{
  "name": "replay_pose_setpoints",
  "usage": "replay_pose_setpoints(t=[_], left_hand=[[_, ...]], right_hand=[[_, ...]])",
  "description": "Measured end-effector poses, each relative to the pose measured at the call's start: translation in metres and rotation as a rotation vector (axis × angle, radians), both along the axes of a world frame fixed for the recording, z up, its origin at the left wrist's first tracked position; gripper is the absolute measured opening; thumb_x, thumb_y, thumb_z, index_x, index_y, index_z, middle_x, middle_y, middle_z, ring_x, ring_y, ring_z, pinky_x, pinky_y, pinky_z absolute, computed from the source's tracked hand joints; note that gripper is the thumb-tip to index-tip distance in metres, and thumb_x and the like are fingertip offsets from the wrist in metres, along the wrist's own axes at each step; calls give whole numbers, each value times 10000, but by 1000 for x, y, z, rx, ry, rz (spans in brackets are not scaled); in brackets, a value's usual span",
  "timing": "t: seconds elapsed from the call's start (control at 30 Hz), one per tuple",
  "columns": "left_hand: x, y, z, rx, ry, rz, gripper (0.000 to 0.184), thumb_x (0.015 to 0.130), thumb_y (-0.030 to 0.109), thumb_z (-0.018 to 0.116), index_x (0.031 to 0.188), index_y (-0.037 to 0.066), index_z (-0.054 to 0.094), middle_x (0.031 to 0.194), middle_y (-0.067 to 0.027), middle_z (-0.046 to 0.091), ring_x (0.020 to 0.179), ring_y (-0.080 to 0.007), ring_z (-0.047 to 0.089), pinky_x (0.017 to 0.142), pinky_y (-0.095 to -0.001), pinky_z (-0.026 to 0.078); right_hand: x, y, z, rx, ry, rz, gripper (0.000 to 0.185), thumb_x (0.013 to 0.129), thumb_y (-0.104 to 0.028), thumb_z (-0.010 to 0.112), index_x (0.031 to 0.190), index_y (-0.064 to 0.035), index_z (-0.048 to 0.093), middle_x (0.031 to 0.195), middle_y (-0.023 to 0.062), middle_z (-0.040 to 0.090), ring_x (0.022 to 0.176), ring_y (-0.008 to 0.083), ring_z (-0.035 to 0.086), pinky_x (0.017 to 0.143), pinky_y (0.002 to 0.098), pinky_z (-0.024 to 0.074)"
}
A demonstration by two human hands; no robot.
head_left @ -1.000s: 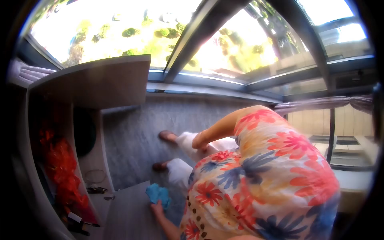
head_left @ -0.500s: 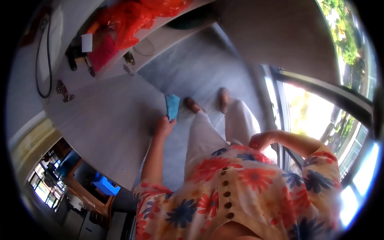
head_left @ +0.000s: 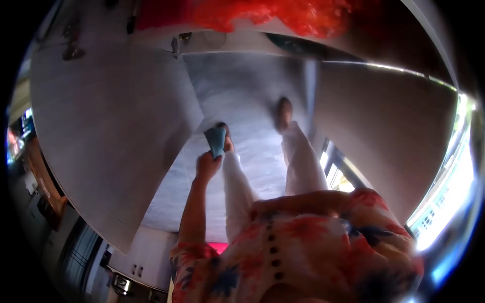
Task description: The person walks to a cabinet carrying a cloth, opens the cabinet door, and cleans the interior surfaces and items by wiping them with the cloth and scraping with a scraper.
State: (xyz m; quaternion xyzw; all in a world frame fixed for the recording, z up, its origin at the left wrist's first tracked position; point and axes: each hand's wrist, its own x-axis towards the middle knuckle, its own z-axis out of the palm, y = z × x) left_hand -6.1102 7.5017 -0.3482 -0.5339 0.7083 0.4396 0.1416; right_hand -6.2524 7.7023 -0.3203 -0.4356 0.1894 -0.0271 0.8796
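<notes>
My left hand (head_left: pixel 208 165) is closed around the lower end of a folded blue cloth (head_left: pixel 215 140), which sticks up above the fingers, near the edge of the open left cabinet door (head_left: pixel 116 131). Across the waist lies my right forearm, and my right hand (head_left: pixel 263 208) is at its left end, dark and blurred against the flowered shirt (head_left: pixel 308 237). Its fingers cannot be made out, nor anything in them.
Red plastic bags (head_left: pixel 283 15) lie in the open cabinet at the top. A second door (head_left: pixel 379 126) stands open on the right, beside bright windows. Grey floor (head_left: pixel 242 86) lies between the doors. White cupboards (head_left: pixel 146 252) are at the lower left.
The view has swung round to face the cabinet, with the windows now at the right. My right hand has moved from beside the thigh to across the waist. My left hand still holds the cloth.
</notes>
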Motion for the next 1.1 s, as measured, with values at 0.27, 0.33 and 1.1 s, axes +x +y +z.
replay_pose_setpoints(t=[0.27, 0.33, 1.1], left_hand=[[-50, 27, -30, 202, 182, 194, 380, 725, 389, 592, 751, 10, 581, 675, -197, 586, 689, -371, 578, 602, -435, 455], [-51, 19, -29, 138, 211, 189, 399, 725, 397, 594, 705, -1, 583, 657, -203, 580, 655, -367, 575, 582, -433, 445], [-25, -46, -134, 76, 109, -9, 135, 729, 218, 592, 762, 89, 573, 637, -113, 569, 617, -316, 561, 548, -425, 425]], right_hand=[[-22, -3, -4, 247, -275, 244, 382, 742, -327, 623, 1000, -45, 615, 825, 63, 640, 759, 161, 599, 656, 312, 463], [-23, -36, 2, 301, -158, 279, 354, 755, -307, 615, 999, -52, 619, 831, 48, 637, 747, 155, 599, 636, 301, 466], [-108, -504, -426, -1185, 1319, -309, 288, 739, -157, 573, 1021, -107, 543, 1016, 112, 560, 962, 288, 540, 770, 388, 470]])
